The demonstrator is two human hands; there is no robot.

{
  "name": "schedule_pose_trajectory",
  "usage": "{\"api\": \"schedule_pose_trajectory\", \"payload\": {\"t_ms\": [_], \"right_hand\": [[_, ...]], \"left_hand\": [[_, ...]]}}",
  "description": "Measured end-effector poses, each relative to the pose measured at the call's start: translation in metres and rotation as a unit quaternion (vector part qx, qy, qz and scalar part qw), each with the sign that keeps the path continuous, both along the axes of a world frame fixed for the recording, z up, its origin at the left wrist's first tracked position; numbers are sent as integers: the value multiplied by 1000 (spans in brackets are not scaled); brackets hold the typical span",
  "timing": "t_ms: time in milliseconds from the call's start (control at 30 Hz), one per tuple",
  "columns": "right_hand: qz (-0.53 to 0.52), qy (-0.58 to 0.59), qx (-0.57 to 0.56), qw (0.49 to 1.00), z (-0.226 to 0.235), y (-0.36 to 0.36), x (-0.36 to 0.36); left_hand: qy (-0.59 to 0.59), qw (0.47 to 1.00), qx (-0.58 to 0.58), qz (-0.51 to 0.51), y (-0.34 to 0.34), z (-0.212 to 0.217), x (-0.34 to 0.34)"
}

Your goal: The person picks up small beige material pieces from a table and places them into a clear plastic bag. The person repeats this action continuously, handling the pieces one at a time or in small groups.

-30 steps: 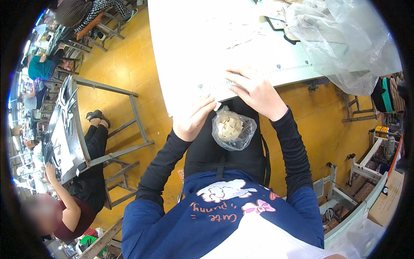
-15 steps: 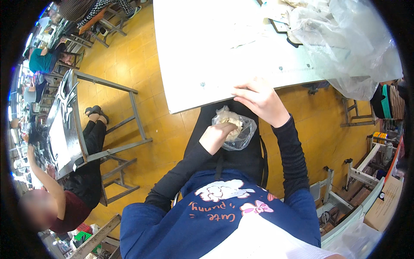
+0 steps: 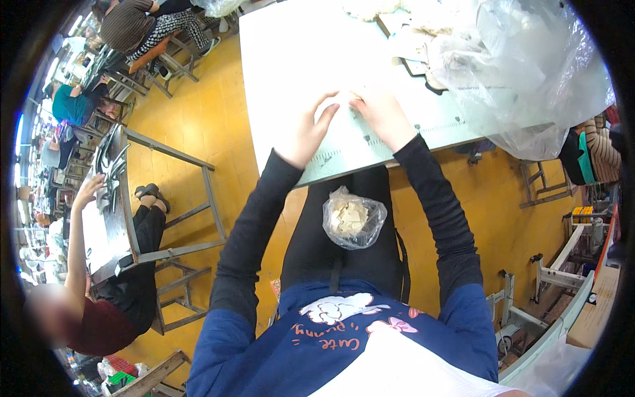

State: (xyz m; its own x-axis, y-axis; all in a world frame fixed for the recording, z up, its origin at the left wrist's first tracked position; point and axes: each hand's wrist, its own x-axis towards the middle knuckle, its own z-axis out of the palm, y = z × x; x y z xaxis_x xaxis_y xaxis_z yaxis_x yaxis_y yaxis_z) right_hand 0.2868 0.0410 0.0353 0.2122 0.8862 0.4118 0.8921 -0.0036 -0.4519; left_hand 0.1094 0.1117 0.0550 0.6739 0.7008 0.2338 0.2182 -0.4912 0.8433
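Both hands are over the white tabletop [image 3: 291, 59], fingertips facing across a small gap. My left hand [image 3: 305, 131] has its thumb and forefinger apart, with no thing visible between them. Opposite it, my right hand [image 3: 383, 116] has its fingers drawn together at the tips; glare on the white surface hides what they hold, if anything. On my lap, below the table edge, rests a clear plastic bag [image 3: 375, 213] with its mouth spread, full of small cream-coloured pieces [image 3: 348, 218]. Neither hand touches the bag.
A large clear plastic bag [image 3: 509, 73] covers the table's right side, beside dark-edged pale pieces [image 3: 417, 63]. Ruler-like marks run along the near edge. At left, a co-worker [image 3: 86, 324] sits by a metal-framed table [image 3: 178, 255] bearing black strips. Metal frames [image 3: 562, 264] stand at right.
My left hand has left the cream pieces in the lap bag and risen onto the table. My right hand has moved from the table's edge farther in, toward the left hand.
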Motion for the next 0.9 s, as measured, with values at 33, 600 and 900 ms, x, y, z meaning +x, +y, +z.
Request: {"api": "schedule_pose_trajectory", "payload": {"t_ms": [33,600,900], "right_hand": [[9,2,52,999,-3,1,0],[104,292,-260,915,-25,-152,-87],[27,273,-187,943,5,-143,-67]], "left_hand": [[26,996,86,1,16,-3,11],[79,983,136,-90,59,-31,27],[47,950,300,-76,55,-34,29]]}}
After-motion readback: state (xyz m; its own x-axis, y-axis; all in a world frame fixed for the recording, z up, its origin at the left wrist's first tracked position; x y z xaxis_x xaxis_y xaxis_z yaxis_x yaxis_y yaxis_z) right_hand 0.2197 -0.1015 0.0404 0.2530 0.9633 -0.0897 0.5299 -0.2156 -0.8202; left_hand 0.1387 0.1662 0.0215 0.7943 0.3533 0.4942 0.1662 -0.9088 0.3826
